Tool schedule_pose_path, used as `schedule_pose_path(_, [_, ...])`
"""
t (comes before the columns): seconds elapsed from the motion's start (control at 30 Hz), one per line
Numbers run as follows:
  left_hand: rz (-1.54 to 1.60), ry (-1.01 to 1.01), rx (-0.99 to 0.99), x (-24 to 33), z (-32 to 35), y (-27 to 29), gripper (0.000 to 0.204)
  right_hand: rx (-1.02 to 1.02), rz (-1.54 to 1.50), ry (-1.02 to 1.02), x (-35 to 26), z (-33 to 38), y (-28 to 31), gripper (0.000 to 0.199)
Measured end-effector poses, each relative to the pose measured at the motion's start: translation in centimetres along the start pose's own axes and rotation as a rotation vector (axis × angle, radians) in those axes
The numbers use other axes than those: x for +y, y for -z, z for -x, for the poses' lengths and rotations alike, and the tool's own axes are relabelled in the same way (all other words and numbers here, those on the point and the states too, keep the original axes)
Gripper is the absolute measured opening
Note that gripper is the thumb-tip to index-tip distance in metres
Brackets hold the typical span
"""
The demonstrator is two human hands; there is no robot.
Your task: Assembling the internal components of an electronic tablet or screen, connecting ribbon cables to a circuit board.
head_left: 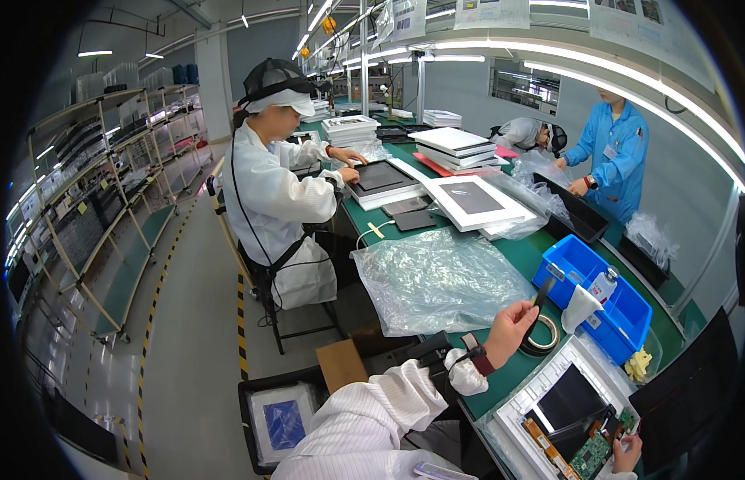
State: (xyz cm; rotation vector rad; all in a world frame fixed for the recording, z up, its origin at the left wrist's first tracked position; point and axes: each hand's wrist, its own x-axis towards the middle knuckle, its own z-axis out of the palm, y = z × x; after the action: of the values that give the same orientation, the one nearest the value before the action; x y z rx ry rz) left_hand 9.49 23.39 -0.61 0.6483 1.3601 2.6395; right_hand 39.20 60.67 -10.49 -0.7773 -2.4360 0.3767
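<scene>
Right hand (626, 457) rests fingertips on circuit board (590, 453); left hand (512, 322) pinches black tape strip (539, 302), which could stick to itself.

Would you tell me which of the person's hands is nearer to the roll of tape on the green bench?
Left. The left hand holds a dark strip just beside the roll of tape; the right hand is farther off, at the green circuit board.
</scene>
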Motion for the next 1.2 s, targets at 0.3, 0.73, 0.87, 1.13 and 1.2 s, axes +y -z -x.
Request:
schedule_pose_path(0.3, [0.266,0.079,-0.508,2.4,3.7,-7.2,0.016,0.021,0.022,-0.165,-1.7,-0.4,0.6,0.033])
schedule_pose_path(0.73, [0.117,0.146,-0.733,-4.5,6.1,-15.0,0.012,-0.032,0.388,0.162,-11.1,1.6,4.3,0.039])
schedule_pose_path(0.87, [0.148,0.168,-0.772,-5.8,7.5,-15.8,0.015,-0.038,0.319,0.154,-11.8,2.0,5.8,0.043])
schedule_pose_path(1.13, [-0.2,0.106,-0.782,-5.8,7.8,-13.3,0.012,-0.294,0.209,0.232,-13.9,2.3,4.1,0.039])
schedule_pose_path(1.2, [-0.222,0.122,-0.801,-6.6,8.1,-13.2,0.013,-0.29,0.206,0.26,-13.9,2.4,4.2,0.042])
